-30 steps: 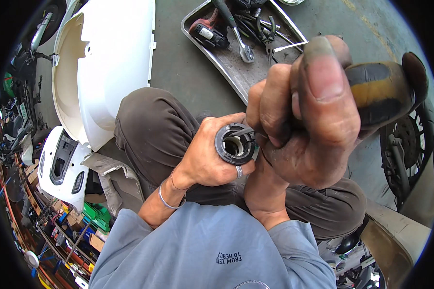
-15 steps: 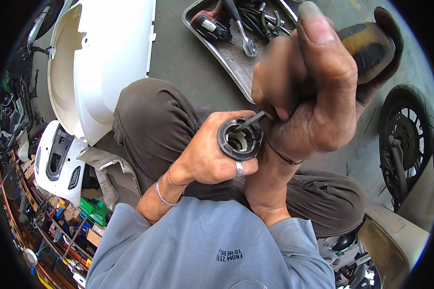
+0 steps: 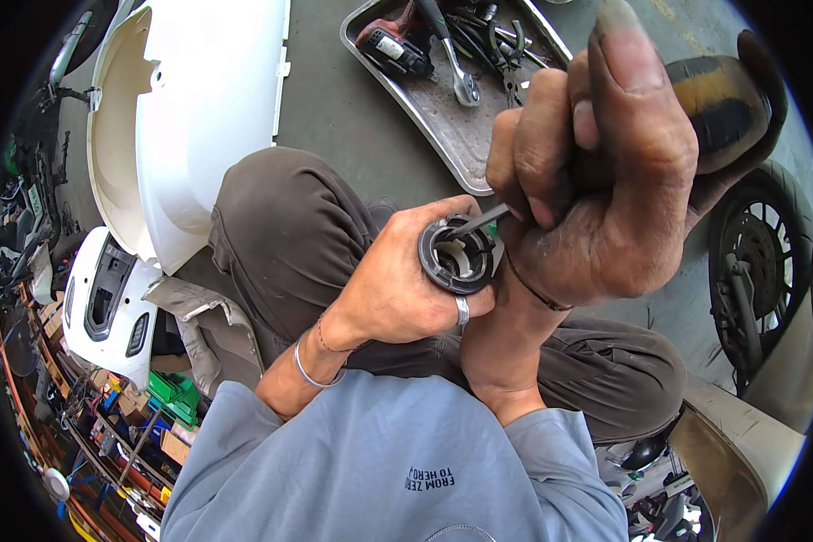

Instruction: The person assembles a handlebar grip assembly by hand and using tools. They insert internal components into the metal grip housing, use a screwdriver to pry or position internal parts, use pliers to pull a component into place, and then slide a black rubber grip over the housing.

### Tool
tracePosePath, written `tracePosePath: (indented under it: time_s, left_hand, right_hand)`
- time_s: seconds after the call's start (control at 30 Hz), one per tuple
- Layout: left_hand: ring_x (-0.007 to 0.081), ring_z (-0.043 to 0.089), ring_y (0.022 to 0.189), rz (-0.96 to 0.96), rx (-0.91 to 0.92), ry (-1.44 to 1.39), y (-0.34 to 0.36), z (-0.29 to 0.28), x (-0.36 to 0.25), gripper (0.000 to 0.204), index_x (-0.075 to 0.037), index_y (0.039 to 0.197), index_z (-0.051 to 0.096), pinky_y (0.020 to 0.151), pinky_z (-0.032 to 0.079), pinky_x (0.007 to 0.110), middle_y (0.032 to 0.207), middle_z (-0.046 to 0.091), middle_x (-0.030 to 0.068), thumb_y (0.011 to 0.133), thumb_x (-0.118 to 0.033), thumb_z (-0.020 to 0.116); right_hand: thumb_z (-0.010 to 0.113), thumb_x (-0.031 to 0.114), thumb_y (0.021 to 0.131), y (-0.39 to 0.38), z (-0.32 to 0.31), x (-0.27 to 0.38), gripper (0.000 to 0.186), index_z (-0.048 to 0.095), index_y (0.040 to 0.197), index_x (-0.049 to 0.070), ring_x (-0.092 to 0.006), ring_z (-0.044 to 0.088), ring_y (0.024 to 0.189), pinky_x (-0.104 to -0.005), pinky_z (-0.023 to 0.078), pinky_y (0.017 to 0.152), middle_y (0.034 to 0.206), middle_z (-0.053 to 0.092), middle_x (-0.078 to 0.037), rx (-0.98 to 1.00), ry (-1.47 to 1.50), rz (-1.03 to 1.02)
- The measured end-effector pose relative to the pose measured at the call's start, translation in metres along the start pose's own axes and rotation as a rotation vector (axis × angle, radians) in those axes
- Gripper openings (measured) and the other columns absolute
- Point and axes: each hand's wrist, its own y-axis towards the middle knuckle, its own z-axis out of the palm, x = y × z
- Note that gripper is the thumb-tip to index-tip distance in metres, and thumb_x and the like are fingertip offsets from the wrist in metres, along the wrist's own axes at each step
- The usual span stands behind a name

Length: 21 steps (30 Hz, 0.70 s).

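Note:
My left hand [image 3: 384, 271] is wrapped round a black cylindrical part [image 3: 428, 259] with an open, ring-shaped end facing up; a pale lining shows inside it. My right hand [image 3: 632, 199] is closed on a screwdriver [image 3: 724, 108] with a thick yellow-and-black handle. The dark shaft slants down to the left, its end inside the ring near the far rim. My right fingers hide the middle of the screwdriver. How deep the tip reaches, and what it touches inside, I cannot make out.
Beyond my hands stands a metal tray [image 3: 415, 113] with a ratchet [image 3: 463, 83], pliers [image 3: 512, 77] and a power tool [image 3: 393, 50]. White body panels [image 3: 212, 99] lie at the left. A spoked motorcycle wheel [image 3: 757, 262] is at the right. My bent legs [image 3: 285, 235] frame the work.
Both hands have shifted slightly right, the right one also a little nearer. The black part is tilted differently. The screwdriver's end stays inside the ring.

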Motion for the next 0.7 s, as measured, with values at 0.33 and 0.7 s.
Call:
tracePosePath:
  time_s: [0.33,0.7]
  left_hand:
    - [0.0072,0.058,0.071,0.068,-0.054,-0.025,0.002,0.002,0.004,0.036,0.005,0.095,0.059,0.068,0.05,0.026,0.074,0.065,0.0051,0.063,-0.003,0.074]
    - [0.0071,0.061,0.068,0.17,-0.225,0.068,0.009,0.006,0.008,0.026,0.002,0.085,0.059,0.062,0.05,0.027,0.071,0.066,0.0075,0.065,-0.004,0.076]
  right_hand:
    - [0.045,0.013,0.096,0.001,0.005,-0.004,0.031,0.052,0.109,-0.014,-0.0094,0.029,0.039,-0.0246,0.028,0.031,0.071,0.039,-0.004,-0.036,-0.035,-0.031]
    - [0.043,0.014,0.098,-0.008,0.012,-0.007,0.032,0.051,0.111,-0.014,-0.0098,0.03,0.04,-0.0248,0.029,0.032,0.072,0.038,-0.004,-0.126,-0.23,-0.085]
